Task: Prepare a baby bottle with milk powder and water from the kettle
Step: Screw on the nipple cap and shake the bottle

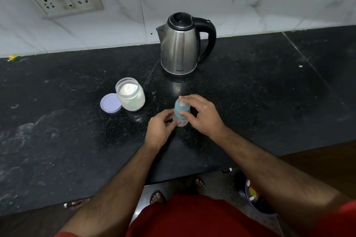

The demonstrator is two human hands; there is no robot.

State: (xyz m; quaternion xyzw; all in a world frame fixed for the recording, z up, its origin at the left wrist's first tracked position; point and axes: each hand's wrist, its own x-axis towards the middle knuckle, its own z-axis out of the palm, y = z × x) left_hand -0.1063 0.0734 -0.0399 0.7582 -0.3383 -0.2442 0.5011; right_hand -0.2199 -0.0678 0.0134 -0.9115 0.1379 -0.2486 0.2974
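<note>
Two hands on the baby bottle (180,113), which stands upright on the black bench (260,92), just in front of the kettle (179,48) and right of the open powder jar (131,94).

Risks from here, my read:
- Bottle is small and light; twisting the top with a weak hold on the base could tip it or spin it on the bench.
- Can't tell if the cap is going on or coming off, nor whether there's liquid or powder inside. If it's already filled, a tip means a spill.
- Jar has no lid on, lid (110,103) lies touching its left side. A stray elbow or wrist near it knocks powder out.
- Kettle spout is wide against a narrow bottle neck, so a fast pour likely overshoots; hot water near fingers if a hand stays on the bottle.

Hands:
- left hand (159,129): fingers curled round the lower body of the bottle, pinching it steady from the left.
- right hand (202,113): fingers curled over the teal cap and top section, thumb on the near side, gripping it from the right.

Kettle untouched, lid closed, handle pointing right.
</note>
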